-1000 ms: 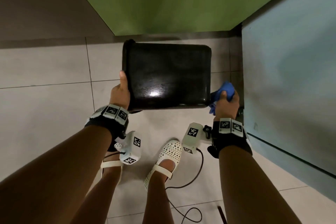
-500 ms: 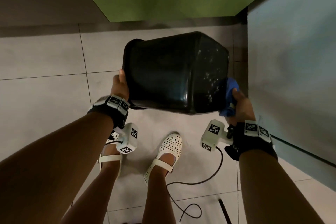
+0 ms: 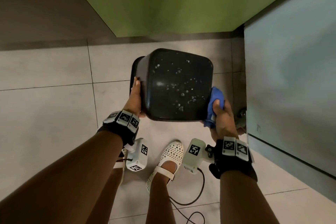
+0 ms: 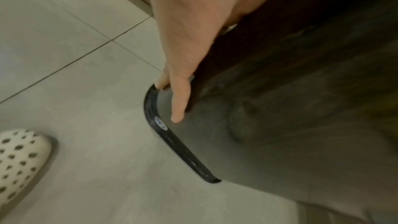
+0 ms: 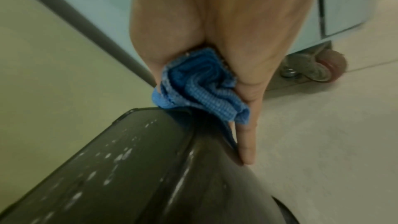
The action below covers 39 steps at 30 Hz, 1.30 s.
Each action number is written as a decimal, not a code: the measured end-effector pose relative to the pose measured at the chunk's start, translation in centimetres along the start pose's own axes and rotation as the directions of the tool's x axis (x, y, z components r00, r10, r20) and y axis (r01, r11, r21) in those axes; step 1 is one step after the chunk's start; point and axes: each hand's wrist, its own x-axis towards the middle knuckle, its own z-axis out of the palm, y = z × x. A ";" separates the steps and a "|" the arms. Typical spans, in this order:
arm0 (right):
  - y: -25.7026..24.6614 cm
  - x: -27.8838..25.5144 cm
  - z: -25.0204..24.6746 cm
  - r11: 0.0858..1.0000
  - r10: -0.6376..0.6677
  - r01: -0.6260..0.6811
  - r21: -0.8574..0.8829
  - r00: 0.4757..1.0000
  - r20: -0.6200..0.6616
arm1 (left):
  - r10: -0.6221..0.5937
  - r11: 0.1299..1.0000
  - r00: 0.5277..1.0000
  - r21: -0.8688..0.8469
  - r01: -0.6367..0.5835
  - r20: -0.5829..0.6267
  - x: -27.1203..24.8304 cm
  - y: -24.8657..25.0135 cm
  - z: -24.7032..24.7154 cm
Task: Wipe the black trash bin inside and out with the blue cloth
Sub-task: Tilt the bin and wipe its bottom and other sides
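Now, left to right: left hand (image 3: pixel 134 99) grips the rim of the black trash bin (image 3: pixel 179 85), thumb on the outer wall, fingers over the rim edge. Bin held up off the tiled floor (image 3: pixel 45 114), tipped over, its spotted base facing the head camera, mouth to the left. Right hand (image 3: pixel 221 120) clutches the bunched blue cloth (image 3: pixel 215 100), pressed to the bin's right side, fingers along the wall. White perforated shoe (image 3: pixel 169 158) below; caster wheel (image 5: pixel 323 67) far right
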 end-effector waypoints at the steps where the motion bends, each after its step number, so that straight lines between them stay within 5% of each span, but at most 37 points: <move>1: -0.1 -0.4 0.6 0.999 -0.035 0.035 -0.020 0.999 0.011 | -0.016 0.999 0.998 0.041 0.014 0.065 -0.8 0.3 0.4; 6: 0.1 -1.3 2.2 0.987 -0.128 0.124 -0.102 0.991 -0.028 | -0.019 0.996 0.989 -0.084 0.032 0.148 -2.2 0.4 0.7; 10: -1.0 -1.7 2.7 0.969 -0.067 0.055 -0.243 0.997 -0.040 | -0.021 0.998 0.981 -0.058 0.033 0.192 -2.1 0.6 0.1; 13: -2.5 -2.5 3.4 0.907 -0.168 0.116 -0.404 0.981 -0.097 | 0.125 0.991 0.972 0.014 -0.131 0.201 -2.6 0.9 -0.1; 16: -4.6 -3.9 5.3 0.727 -0.427 0.259 -0.636 0.896 -0.123 | 0.319 0.932 0.931 0.116 -0.342 0.179 -2.6 0.7 -0.2; 21: -6.8 -3.4 10.9 0.387 -0.568 0.597 -0.702 0.755 0.329 | 0.530 0.814 0.835 0.186 -0.550 0.146 -2.8 0.7 -0.1; 27: -4.3 -1.3 15.3 0.263 -0.570 0.731 -0.629 0.644 0.510 | 0.545 0.795 0.828 0.233 -0.560 0.131 -1.9 0.1 -0.2; 33: -3.7 0.0 14.9 0.113 -0.560 0.673 -0.731 0.651 0.512 | 0.546 0.804 0.834 0.232 -0.548 0.079 -1.5 -0.3 -0.2; 37: -4.3 0.7 13.0 0.300 -0.614 0.464 -0.834 0.763 0.204 | 0.524 0.816 0.851 0.262 -0.515 0.041 -1.9 0.0 -0.1; 39: -4.1 0.5 12.9 0.323 -0.608 0.443 -0.836 0.774 0.176 | 0.524 0.814 0.851 0.277 -0.510 0.028 -2.0 0.0 0.0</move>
